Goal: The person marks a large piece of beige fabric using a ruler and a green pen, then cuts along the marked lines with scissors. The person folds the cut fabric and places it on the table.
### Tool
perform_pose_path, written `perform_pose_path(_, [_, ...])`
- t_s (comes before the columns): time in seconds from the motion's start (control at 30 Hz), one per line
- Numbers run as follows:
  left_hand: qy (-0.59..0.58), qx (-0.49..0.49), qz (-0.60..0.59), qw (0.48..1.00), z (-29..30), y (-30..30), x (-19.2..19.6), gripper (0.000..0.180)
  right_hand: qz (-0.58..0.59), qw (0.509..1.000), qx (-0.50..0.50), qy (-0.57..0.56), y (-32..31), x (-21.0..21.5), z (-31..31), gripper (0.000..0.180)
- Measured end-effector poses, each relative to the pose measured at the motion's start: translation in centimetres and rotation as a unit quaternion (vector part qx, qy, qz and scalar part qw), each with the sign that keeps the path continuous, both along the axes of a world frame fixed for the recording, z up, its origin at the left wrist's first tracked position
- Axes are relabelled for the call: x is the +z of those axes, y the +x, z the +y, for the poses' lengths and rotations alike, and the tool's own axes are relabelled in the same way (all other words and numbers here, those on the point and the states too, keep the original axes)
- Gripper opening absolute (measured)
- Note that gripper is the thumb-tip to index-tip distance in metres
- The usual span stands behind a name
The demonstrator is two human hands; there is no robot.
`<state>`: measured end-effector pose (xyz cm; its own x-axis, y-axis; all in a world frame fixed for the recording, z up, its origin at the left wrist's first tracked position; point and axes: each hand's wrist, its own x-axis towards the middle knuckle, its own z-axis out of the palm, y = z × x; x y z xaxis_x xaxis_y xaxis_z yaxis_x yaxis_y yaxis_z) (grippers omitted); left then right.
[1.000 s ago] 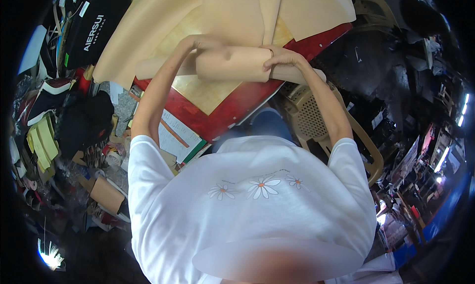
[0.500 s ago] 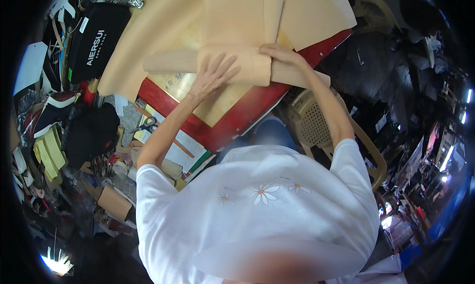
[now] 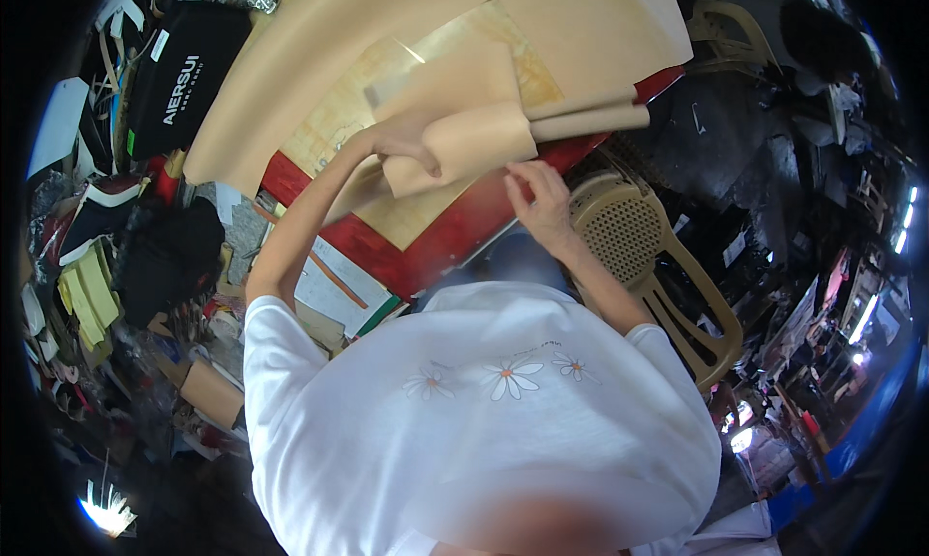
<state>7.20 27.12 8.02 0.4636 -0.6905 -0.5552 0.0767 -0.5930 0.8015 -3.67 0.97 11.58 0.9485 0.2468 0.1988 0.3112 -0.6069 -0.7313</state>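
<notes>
A stack of folded tan sheets (image 3: 474,145), smooth like leather or heavy paper, lies over the near part of the table. My left hand (image 3: 404,145) grips its left side, thumb on top, with the other fingers mostly hidden. Just off the near right corner of the folded stack, my right hand (image 3: 542,203) is in the air with bent, parted fingers and holds nothing. Rolled strips (image 3: 595,120) of the same tan material stick out to the right.
A large tan sheet (image 3: 281,82) covers the far and left parts of the red-edged table (image 3: 416,266). A brown plastic chair (image 3: 619,232) stands at the right. Papers with an orange pencil-like stick (image 3: 339,283) lie at the left, beside a cluttered heap and a black case (image 3: 189,77).
The folded stack has swung round and tilted, baring more of the tabletop. My left hand went from lying flat to gripping its side. My right hand let go and drew nearer me.
</notes>
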Motion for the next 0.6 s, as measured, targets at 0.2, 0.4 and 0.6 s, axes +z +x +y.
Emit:
perform_pose_path(0.2, [-0.016, 0.276, -0.09, 0.957, 5.0, -2.6, -3.5, 0.072, 0.444, 0.874, -0.112, 0.163, -2.3, -3.8, 1.1, 0.038])
perform_pose_path(0.4, [0.159, 0.271, -0.501, 0.806, 0.0, -5.8, -0.7, 0.043, 0.223, 0.974, -0.023, 0.033, 2.5, -3.1, 5.2, 0.038])
perform_pose_path(0.6, [0.194, 0.303, -0.549, 0.754, -4.5, -7.4, -3.1, 0.057, -0.135, 0.973, 0.146, -0.118, 10.7, -3.7, 7.5, 0.025])
